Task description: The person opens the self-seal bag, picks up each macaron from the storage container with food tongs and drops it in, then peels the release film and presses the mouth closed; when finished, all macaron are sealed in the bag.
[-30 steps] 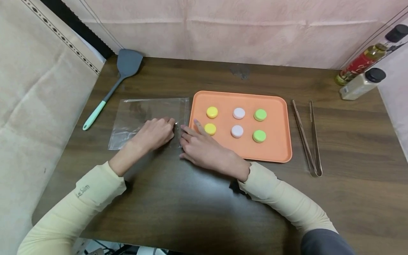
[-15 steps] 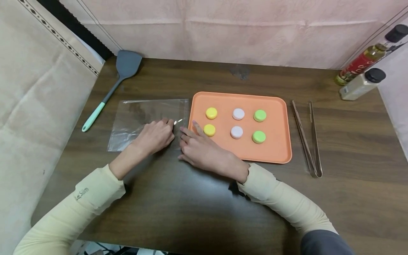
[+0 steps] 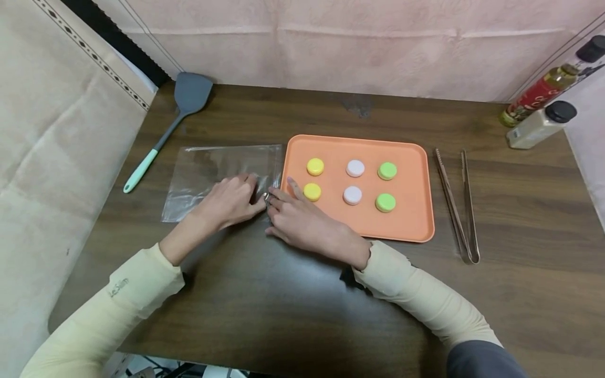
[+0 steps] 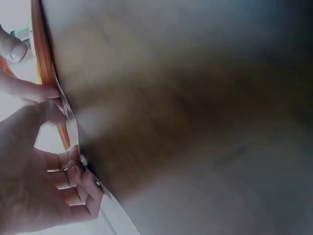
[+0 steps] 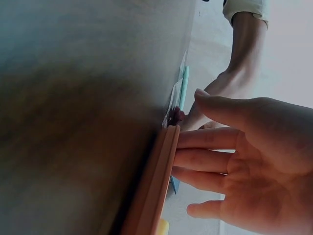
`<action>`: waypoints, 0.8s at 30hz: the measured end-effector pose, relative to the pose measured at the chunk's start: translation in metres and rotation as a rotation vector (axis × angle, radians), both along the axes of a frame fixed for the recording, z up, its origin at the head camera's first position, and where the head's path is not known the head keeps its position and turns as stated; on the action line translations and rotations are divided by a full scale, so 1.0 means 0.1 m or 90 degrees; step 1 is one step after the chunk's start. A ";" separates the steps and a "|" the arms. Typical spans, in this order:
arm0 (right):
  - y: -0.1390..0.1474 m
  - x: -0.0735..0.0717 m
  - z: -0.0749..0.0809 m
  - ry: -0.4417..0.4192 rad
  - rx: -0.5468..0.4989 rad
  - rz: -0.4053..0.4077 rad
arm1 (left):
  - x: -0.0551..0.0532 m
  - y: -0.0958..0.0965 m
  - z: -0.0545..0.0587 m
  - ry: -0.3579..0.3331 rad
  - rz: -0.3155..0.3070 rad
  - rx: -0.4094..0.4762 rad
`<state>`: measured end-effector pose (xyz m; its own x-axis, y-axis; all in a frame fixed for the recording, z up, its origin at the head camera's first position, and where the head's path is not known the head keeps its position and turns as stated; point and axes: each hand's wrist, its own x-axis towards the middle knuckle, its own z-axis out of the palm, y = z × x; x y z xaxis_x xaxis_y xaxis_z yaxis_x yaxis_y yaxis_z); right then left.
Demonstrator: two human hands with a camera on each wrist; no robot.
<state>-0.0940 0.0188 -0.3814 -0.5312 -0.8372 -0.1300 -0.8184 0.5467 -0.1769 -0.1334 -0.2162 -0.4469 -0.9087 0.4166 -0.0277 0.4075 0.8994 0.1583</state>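
Note:
A transparent plastic bag (image 3: 208,163) lies flat on the wooden table, its right edge beside the orange tray (image 3: 368,147). My left hand (image 3: 231,202) rests on the bag's right part, fingers bent with their tips at the film and thumb stretched apart toward the other hand. Near that thumb the bag's edge lifts in a small crinkle. My right hand (image 3: 302,223) reaches over the tray's left rim, its fingers straight in the right wrist view and the foremost tips beside the bag's edge. The tray carries yellow discs (image 3: 315,166), white discs (image 3: 355,168) and green discs (image 3: 387,170).
A grey spatula (image 3: 165,128) with a mint handle lies left of the bag. Metal tongs (image 3: 456,210) lie right of the tray. An oil bottle (image 3: 539,97) and a black-capped jar (image 3: 539,126) stand at the back right corner. Pale cloth (image 3: 331,52) hangs behind the table.
My left thumb has spread away from the fingers toward the right hand, and a crinkle in the bag's edge now shows beside it. The right hand has hardly moved.

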 end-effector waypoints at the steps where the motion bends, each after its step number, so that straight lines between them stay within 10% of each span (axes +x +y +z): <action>1: 0.01 0.02 0.10 -0.004 0.000 -0.001 | 0.00 0.01 0.01 -0.002 -0.001 -0.007; 12: 0.01 0.04 0.20 0.016 0.002 0.003 | -0.01 0.04 0.05 0.018 -0.042 -0.023; 19: 0.01 -0.06 -0.15 0.015 -0.023 0.010 | -0.06 -0.07 0.00 0.016 -0.093 -0.003; 24: 0.01 -0.06 -0.10 -0.010 -0.039 0.008 | -0.10 -0.24 -0.06 0.020 -0.105 0.053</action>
